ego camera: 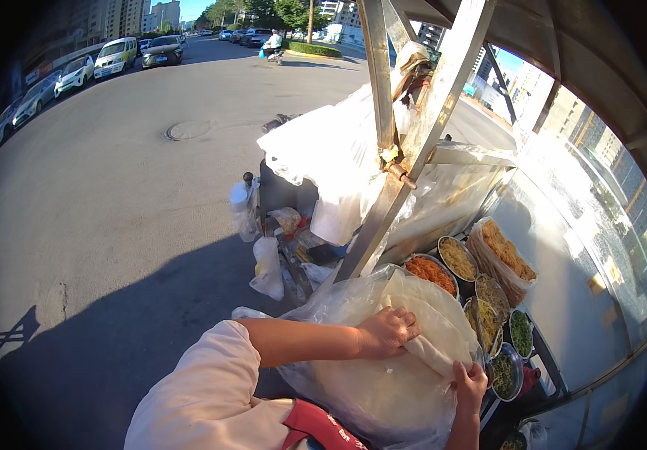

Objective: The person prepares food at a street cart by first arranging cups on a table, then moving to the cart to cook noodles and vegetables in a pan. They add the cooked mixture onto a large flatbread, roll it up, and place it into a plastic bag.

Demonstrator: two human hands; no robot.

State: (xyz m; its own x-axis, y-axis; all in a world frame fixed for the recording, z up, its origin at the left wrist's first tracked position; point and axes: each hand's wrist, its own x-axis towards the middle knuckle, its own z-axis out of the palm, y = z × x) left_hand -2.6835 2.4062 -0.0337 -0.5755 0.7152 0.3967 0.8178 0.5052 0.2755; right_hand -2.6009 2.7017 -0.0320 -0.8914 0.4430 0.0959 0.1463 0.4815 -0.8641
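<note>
Large thin pale flatbread sheets (379,388) lie stacked in a clear plastic bag (329,304) in front of me. My left hand (389,333) rests on the stack with its fingers curled on a folded part of the top sheet. At the right edge, my right hand (469,378) pinches the rim of that sheet between thumb and fingers. Beyond the sheets stand metal bowls of shredded orange vegetable (431,273), pale shreds (457,259), yellow shreds (483,323) and chopped greens (521,333). Tongs (478,326) lie over the yellow shreds.
A metal post (413,152) of the cart frame rises just beyond the stack, hung with white plastic bags (340,152). A bag of brown fried food (506,253) stands behind the bowls. A curved clear screen (593,225) closes the right side. Pavement (132,197) lies left; a rider (274,44) is farther off.
</note>
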